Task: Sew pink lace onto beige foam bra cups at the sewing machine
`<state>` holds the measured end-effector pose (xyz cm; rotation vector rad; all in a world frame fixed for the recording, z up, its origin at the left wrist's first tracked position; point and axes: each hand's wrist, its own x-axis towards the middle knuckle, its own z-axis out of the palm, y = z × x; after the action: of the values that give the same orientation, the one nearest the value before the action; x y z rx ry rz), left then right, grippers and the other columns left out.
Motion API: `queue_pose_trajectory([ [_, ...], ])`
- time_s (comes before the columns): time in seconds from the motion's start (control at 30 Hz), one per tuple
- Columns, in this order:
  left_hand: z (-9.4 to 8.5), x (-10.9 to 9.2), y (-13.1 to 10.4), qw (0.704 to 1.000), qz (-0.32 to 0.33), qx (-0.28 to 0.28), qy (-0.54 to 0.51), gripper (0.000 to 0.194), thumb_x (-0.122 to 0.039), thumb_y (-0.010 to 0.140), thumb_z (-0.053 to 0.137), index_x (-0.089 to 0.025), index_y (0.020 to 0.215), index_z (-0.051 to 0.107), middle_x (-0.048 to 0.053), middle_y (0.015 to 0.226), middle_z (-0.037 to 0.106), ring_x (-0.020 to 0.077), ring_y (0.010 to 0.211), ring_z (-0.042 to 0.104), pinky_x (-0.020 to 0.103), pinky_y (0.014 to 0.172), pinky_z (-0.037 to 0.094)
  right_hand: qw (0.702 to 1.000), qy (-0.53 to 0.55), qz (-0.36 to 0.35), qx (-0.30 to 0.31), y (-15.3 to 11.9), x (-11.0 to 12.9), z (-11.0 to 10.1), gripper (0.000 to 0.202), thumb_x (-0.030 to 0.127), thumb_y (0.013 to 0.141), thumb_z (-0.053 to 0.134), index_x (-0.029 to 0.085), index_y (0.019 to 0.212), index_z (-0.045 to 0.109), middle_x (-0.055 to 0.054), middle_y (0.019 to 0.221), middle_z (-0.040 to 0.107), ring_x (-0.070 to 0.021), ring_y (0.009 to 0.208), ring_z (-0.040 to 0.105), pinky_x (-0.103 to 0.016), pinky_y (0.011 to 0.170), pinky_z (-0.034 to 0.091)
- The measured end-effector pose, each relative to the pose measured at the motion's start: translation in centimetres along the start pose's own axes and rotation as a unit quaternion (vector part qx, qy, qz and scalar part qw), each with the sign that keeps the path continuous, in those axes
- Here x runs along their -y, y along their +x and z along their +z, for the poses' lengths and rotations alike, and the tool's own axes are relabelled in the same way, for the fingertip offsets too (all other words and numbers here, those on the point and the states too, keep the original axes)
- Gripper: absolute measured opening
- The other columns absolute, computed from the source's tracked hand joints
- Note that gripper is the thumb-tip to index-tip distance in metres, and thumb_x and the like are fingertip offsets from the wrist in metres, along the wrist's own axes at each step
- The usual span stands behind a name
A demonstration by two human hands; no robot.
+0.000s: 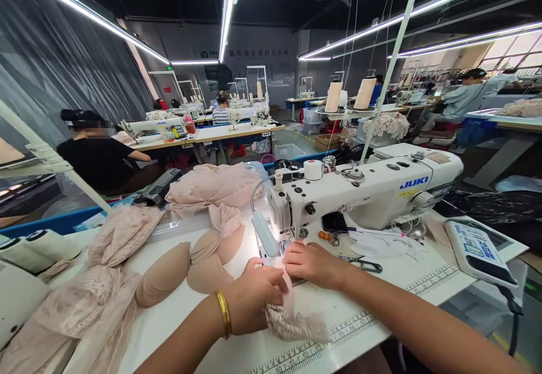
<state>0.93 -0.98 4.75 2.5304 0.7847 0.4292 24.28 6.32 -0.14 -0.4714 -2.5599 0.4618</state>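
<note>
Fabric (292,324) between both hands (259,294), lace hanging below left grip

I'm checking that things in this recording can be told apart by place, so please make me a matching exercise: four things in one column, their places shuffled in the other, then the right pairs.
Things
1. Gold bracelet
2. Black phone
3. Two peach thread cones
4. Tan cups

Places
A. Raised on the white stand
B. On the table, on the left side of the left hand
C. Around the wrist of the left hand
D. Lying beneath the arm of the sewing machine

Right pairs
1-C, 2-D, 3-A, 4-B
</note>
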Motion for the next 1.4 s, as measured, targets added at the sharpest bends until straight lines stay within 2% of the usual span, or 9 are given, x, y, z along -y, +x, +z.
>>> queue_pose_trajectory([
  [0.1,0.3,1.8,0.4,1.0,-0.008,0.012,-0.003,0.019,-0.006,0.065,0.069,-0.021,0.057,0.062,0.001,0.103,0.074,0.0243,0.09,0.072,0.04,0.099,0.039,0.999,-0.036,0.005,0.016,-0.4,-0.9,0.4,0.032,0.005,0.095,0.043,0.024,0.084,0.066,-0.003,0.106,0.076,-0.0208,0.106,0.059,-0.03,0.075,0.036],
  [0.2,0.1,1.9,0.3,1.0,-0.019,0.017,-0.009,0.02,-0.004,0.065,0.07,-0.021,0.058,0.063,0.003,0.106,0.073,0.0278,0.099,0.071,0.042,0.1,0.038,0.997,-0.055,0.028,0.036,-1.2,-1.1,0.4,0.033,0.004,0.094,0.044,0.025,0.088,0.069,-0.002,0.109,0.077,-0.0209,0.102,0.06,-0.033,0.079,0.036],
  [0.4,-0.5,1.6,0.6,0.999,-0.029,0.031,-0.002,0.019,-0.006,0.071,0.067,-0.022,0.061,0.063,0.004,0.108,0.074,0.029,0.102,0.072,0.044,0.102,0.039,0.995,-0.025,0.092,-0.017,-1.3,-1.4,0.1,0.029,0.015,0.098,0.05,0.028,0.09,0.075,-0.004,0.091,0.075,-0.0239,0.089,0.059,-0.037,0.087,0.04],
  [0.53,-0.3,2.2,0.6,0.999,-0.037,0.039,0.008,0.014,-0.011,0.075,0.067,-0.021,0.065,0.063,0.004,0.109,0.073,0.0267,0.101,0.071,0.045,0.103,0.039,0.992,-0.075,0.104,-0.011,-1.3,-1.5,0.1,0.028,0.014,0.098,0.051,0.027,0.099,0.076,-0.005,0.09,0.074,-0.025,0.091,0.058,-0.035,0.085,0.043],
  [0.67,0.3,3.0,0.4,0.998,-0.041,0.036,0.008,0.011,-0.015,0.075,0.07,-0.02,0.068,0.063,0.001,0.111,0.072,0.0232,0.1,0.07,0.045,0.107,0.036,0.984,-0.146,0.102,0.009,-1.5,-1.5,0.1,0.029,0.01,0.097,0.05,0.023,0.107,0.074,-0.007,0.093,0.073,-0.0245,0.095,0.059,-0.033,0.084,0.045],
  [0.8,0.6,3.3,0.4,0.998,-0.038,0.043,0.015,0.01,-0.016,0.076,0.071,-0.02,0.069,0.065,-0.001,0.115,0.071,0.0221,0.103,0.07,0.041,0.105,0.036,0.979,-0.177,0.102,0.024,-1.6,-1.5,0.2,0.029,0.008,0.096,0.05,0.022,0.106,0.073,-0.007,0.092,0.073,-0.0239,0.093,0.058,-0.032,0.084,0.045],
  [1.1,-0.1,3.1,0.5,0.996,-0.042,0.054,0.053,0.011,-0.014,0.076,0.07,-0.022,0.071,0.065,-0.003,0.119,0.071,0.025,0.111,0.069,0.039,0.104,0.037,0.977,-0.177,0.117,0.019,-1.8,-1.6,0.3,0.028,0.007,0.094,0.052,0.023,0.107,0.072,-0.007,0.094,0.072,-0.023,0.092,0.057,-0.03,0.082,0.044],
  [1.23,-0.1,3.4,0.6,0.996,-0.052,0.031,0.063,0.012,-0.011,0.075,0.067,-0.023,0.073,0.065,-0.003,0.12,0.072,0.0263,0.12,0.066,0.039,0.107,0.035,0.977,-0.18,0.114,0.002,-1.8,-1.5,0.2,0.028,0.007,0.093,0.052,0.023,0.105,0.072,-0.007,0.093,0.07,-0.0225,0.088,0.056,-0.03,0.078,0.043],
  [1.4,0.1,3.8,0.6,0.995,-0.046,0.009,0.086,0.015,-0.007,0.071,0.062,-0.022,0.073,0.062,-0.003,0.121,0.073,0.0246,0.114,0.068,0.038,0.108,0.036,0.982,-0.176,0.074,-0.004,-1.9,-1.0,0.1,0.028,0.007,0.095,0.046,0.022,0.095,0.07,-0.005,0.088,0.071,-0.0206,0.081,0.051,-0.032,0.078,0.04],
])
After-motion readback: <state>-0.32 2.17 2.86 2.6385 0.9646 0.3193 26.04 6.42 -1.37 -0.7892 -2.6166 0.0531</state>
